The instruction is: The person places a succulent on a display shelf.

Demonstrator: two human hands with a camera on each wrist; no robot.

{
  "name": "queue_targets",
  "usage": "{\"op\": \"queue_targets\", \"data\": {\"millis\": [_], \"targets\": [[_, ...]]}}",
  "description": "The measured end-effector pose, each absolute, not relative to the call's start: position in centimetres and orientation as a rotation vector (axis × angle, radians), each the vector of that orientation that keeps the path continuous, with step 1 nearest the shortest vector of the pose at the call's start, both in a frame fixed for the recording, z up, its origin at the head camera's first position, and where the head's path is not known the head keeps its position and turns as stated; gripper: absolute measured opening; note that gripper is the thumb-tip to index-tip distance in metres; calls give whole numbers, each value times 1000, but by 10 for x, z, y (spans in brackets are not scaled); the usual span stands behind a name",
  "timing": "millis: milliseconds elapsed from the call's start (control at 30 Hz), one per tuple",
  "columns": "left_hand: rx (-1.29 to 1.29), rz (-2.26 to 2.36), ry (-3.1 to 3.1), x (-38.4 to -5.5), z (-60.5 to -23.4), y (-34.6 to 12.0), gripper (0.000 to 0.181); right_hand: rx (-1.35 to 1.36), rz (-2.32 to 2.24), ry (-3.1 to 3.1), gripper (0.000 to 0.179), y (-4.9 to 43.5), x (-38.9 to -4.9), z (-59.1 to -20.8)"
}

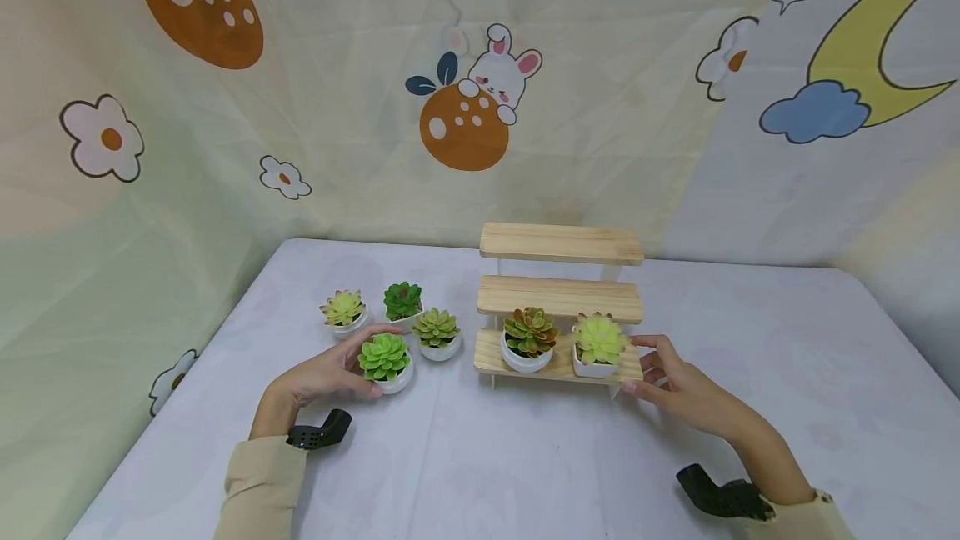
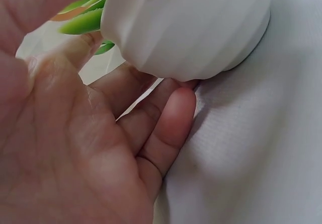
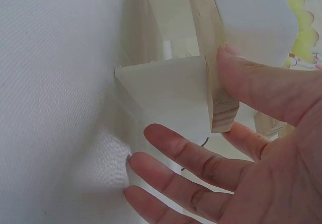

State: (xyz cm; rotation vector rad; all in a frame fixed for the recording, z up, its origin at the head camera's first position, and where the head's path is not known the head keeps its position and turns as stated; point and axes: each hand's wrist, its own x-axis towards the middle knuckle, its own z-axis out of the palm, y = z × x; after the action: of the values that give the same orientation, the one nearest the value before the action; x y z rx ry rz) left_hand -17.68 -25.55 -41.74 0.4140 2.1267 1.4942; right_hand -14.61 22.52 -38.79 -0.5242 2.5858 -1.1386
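The bright green plant (image 1: 383, 357) was gripped by its white pot (image 1: 399, 379) between the left hand's (image 1: 330, 371) thumb and fingers, near three other plants (image 1: 436, 328) left of the stand (image 1: 561, 298). The lowest board's (image 1: 488, 354) end was pinched by the right hand (image 1: 690, 394), its outer fingers loosely extended.

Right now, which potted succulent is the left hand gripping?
The vivid green succulent in the fluted white pot: frontmost of the four left of the three-tier stand, and the only one the left hand holds.
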Motion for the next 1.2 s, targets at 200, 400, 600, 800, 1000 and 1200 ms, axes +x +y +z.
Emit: {"op": "queue_targets", "data": {"millis": [200, 400, 600, 800, 1000, 1200], "targets": [[384, 1494, 2135, -177, -415, -255, 86, -515, -1125, 2589, 63, 225, -146, -389], [388, 1520, 2119, -176, -412, -256, 88, -520, -1139, 2577, 64, 225, -146, -388], [381, 1548, 2133, -175, -408, -256, 86, -516, -1135, 2586, 63, 226, -146, -387], [425, 1554, 2171, -175, -402, -254, 82, -508, -1133, 2584, 64, 225, -145, -386], [458, 1549, 2224, -172, -390, -249, 78, -501, -1143, 2572, 64, 225, -145, -386], [554, 1557, 2260, -168, -377, -241, 77, -490, -1144, 2570, 64, 224, -145, -386]]}}
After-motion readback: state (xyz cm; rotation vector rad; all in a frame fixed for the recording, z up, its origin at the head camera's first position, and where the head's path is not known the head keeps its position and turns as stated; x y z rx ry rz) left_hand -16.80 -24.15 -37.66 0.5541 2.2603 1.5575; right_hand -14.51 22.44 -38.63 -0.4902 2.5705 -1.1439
